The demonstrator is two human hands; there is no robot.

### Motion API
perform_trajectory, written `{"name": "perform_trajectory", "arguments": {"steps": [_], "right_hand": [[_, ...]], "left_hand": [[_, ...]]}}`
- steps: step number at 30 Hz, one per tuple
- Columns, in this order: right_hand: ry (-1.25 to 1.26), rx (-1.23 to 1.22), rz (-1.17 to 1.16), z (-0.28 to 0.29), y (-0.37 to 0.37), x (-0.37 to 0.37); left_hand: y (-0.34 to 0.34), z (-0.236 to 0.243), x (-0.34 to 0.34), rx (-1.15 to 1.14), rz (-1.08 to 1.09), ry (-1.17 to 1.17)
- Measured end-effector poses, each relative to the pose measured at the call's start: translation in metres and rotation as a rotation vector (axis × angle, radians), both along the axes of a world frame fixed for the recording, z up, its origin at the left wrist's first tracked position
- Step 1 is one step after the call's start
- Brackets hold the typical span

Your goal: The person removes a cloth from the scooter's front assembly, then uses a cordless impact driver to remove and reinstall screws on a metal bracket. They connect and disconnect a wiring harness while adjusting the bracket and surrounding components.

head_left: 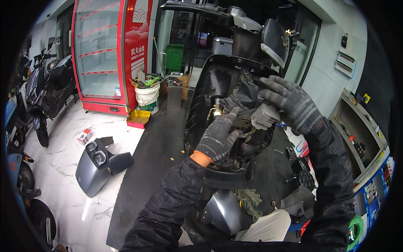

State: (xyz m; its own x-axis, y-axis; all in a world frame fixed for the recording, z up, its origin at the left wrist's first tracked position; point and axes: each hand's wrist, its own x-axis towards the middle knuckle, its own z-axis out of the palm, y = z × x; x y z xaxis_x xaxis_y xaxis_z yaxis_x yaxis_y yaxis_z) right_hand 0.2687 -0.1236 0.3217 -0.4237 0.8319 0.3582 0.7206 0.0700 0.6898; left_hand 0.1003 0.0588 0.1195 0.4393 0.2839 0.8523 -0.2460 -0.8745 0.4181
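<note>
A scooter [195, 94] stands in front of me with its front opened up, showing wiring and a black frame. Inside it hangs a crumpled black cover [244, 94] around the wires. My left hand [219, 136], in a grey knit glove with an orange cuff, reaches in with fingers stretched and thumb apart; its fingertips meet the lower edge of the cover. Just above that hand sits a metal cylinder-shaped part [217, 110]. My right hand [294, 103], gloved too, has its fingers extended beside the cover, above a grey box-shaped part [265, 116]. Contact there is unclear.
A dark panel with headlamps [98, 164] lies on the tiled floor at left, near a yellow-and-red tray [138, 119]. Behind are a bucket of tools [147, 98] and a red glass-door fridge [100, 54]. Parked scooters [40, 92] line the left; a shelf [357, 134] stands right.
</note>
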Motion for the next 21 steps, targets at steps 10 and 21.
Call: {"name": "perform_trajectory", "arguments": {"steps": [10, 21], "right_hand": [[0.723, 0.081, 0.133, -0.006, 0.028, -0.025], [0.688, 0.000, 0.063, -0.072, 0.024, -0.029]], "left_hand": [[0.000, -0.002, 0.011, -0.648, -0.215, -0.241], [0.019, -0.021, 0.018, -0.573, -0.078, -0.062]]}}
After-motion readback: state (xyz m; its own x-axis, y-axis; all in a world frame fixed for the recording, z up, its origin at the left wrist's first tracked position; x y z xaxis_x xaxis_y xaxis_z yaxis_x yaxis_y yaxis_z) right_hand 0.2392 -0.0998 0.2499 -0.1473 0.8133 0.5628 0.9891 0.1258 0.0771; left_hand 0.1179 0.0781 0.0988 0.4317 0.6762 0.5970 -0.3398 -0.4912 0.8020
